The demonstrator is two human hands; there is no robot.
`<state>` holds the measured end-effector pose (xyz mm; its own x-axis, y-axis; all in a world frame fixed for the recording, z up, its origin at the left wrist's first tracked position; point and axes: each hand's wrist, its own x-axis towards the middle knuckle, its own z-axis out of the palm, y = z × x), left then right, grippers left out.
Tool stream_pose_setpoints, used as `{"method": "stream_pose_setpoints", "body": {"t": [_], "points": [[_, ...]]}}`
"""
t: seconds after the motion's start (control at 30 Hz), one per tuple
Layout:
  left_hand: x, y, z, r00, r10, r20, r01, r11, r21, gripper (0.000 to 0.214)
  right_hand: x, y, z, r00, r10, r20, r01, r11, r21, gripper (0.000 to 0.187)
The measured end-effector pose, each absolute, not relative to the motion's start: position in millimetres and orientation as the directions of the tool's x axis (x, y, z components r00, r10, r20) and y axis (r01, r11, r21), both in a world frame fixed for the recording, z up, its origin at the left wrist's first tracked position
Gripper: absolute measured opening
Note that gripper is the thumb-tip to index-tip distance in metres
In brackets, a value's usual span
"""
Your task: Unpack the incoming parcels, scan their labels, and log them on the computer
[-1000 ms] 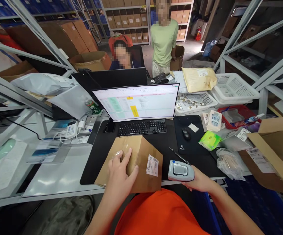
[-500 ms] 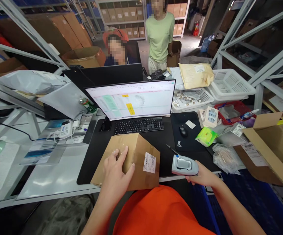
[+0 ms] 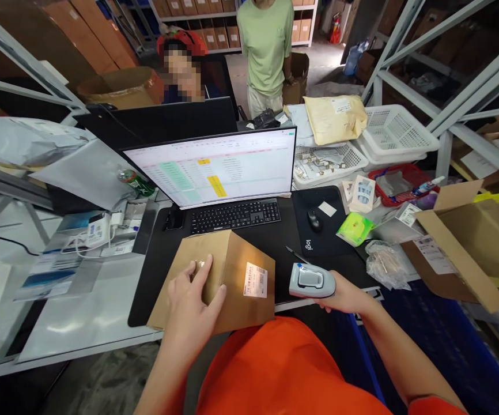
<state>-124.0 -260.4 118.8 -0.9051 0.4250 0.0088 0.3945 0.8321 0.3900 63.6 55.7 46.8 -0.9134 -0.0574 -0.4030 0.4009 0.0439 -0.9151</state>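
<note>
A taped cardboard box [image 3: 249, 248] stands on the desk's near edge, close to my body. My left hand [image 3: 193, 297] lies on its top with fingers spread. On the box's right side is a white barcode label [image 3: 256, 280], lit by an orange glow. My right hand [image 3: 340, 294] is wrapped round a grey barcode scanner [image 3: 312, 280], which points left toward that label, apart from the box. The scanner's handle is mostly hidden under my hand. Just behind the scanner lies a thin, pointed tool [image 3: 297, 254].
A monitor [image 3: 232, 167] and a black keyboard [image 3: 236, 216] stand behind the box. To their right are a mouse [image 3: 314, 221], a green packet [image 3: 355, 229], white baskets [image 3: 399, 129] and an open carton [image 3: 469, 248]. Two people are beyond the desk, one in a green shirt [image 3: 264, 46].
An orange glow has appeared on the box's labelled side. The view has shifted, so everything sits slightly further left and higher. Both hands keep their places on the box and scanner.
</note>
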Motion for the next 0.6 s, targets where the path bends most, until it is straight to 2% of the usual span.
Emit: {"method": "stream_pose_setpoints", "body": {"t": [0.17,0.3,0.47,0.6], "points": [[-127,-260,119,-0.902,0.431,-0.011,0.395,0.837,0.379,0.071,62,55,45,-0.914,-0.123,-0.387,0.377,0.094,-0.921,0.029],[-131,-258,119,-0.905,0.425,-0.004,0.392,0.839,0.378,0.071,59,50,44,-0.909,-0.135,-0.395,0.381,0.12,-0.917,0.031],[-134,-256,120,-0.904,0.427,0.004,0.396,0.835,0.381,0.073,53,50,45,-0.937,-0.125,-0.326,0.315,0.1,-0.944,0.032],[-135,-255,122,-0.908,0.42,0.001,0.388,0.838,0.384,0.072,50,55,48,-0.928,-0.139,-0.346,0.335,0.098,-0.937,0.034]]}}
